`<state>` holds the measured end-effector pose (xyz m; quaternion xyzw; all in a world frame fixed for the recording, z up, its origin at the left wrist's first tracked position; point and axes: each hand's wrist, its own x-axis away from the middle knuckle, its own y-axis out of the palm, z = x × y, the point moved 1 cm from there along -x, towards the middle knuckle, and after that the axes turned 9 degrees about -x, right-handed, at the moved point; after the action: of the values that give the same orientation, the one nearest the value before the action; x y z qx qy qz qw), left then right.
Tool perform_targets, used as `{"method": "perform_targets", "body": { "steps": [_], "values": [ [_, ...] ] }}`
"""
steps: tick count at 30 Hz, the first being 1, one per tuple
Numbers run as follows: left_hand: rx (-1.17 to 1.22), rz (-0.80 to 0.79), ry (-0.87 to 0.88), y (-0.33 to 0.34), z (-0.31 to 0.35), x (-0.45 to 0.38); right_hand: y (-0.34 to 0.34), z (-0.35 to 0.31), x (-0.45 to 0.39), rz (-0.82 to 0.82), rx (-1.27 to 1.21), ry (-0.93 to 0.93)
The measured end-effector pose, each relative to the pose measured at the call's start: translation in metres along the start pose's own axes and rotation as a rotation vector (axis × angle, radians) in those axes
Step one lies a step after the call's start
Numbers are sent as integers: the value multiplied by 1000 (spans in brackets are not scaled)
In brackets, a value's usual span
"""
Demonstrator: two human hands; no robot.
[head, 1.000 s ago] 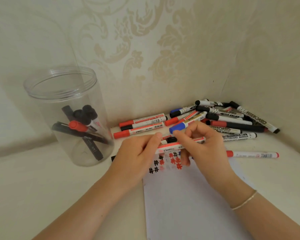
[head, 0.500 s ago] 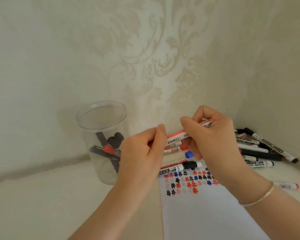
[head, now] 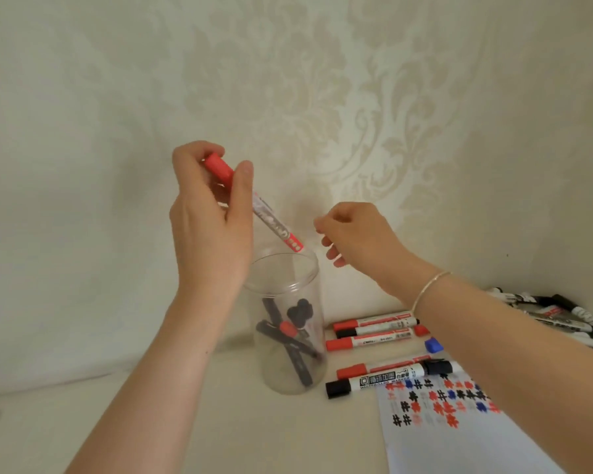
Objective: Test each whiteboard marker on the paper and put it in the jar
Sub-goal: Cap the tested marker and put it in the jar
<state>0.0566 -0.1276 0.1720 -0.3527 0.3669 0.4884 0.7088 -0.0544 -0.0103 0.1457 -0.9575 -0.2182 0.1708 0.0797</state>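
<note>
Red marker (head: 254,203) now over jar (head: 288,302), right hand (head: 353,234) released

The place looked like a room in a home rather than a lab or workshop. The wall (head: 322,97) behind carried cream damask wallpaper with a raised floral scroll pattern, and it met a second papered wall (head: 545,165) in a corner at the right. Below them ran a plain cream worktop (head: 117,422) tucked into that corner. Loose markers (head: 374,331) and a scribbled sheet of paper (head: 459,439) lay on it, ordinary household stationery.
</note>
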Motion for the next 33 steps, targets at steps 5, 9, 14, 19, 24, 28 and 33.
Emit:
{"method": "perform_targets", "body": {
  "steps": [5,9,14,19,24,28,33],
  "values": [
    [-489,-379,297,7,-5,3,-4,64,5,-327,807,127],
    [-480,-879,125,24,-18,5,-2,94,21,-419,951,154],
    [-583,-1135,64,41,-26,2,0,110,26,-446,992,104],
    [-599,-1460,-58,51,-29,-7,4,132,24,-435,1010,29],
    [-653,-1454,-14,50,-24,-11,-9,136,28,-348,921,-184],
    [-306,-727,37,38,6,-11,-36,110,29,-92,569,-315],
    [-406,-886,378,64,46,45,-67,91,39,-171,641,-310]
  ]
}}
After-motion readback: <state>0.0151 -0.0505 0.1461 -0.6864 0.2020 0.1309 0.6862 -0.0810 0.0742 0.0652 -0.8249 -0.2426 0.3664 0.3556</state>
